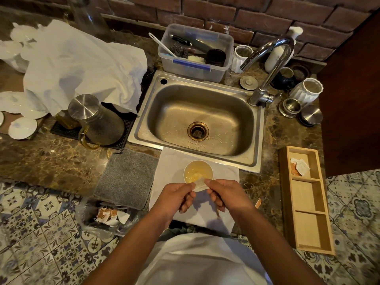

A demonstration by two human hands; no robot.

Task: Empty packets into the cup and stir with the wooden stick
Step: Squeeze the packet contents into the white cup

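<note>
A white cup (198,171) holding pale yellowish liquid stands on a white cloth (170,161) just in front of the sink. Both hands pinch one small white packet (199,185) right at the cup's near rim. My left hand (177,197) holds its left end and my right hand (225,195) holds its right end. Two more packets (299,167) lie in the far compartment of a wooden tray (307,202) on the right. No wooden stick is in view.
A steel sink (200,120) with a tap (273,58) lies beyond the cup. A grey mat (127,177) is at its left, a metal jug (96,120) farther left. A bag of torn packet scraps (109,218) hangs below the counter edge. An orange scrap (257,203) lies right of my right hand.
</note>
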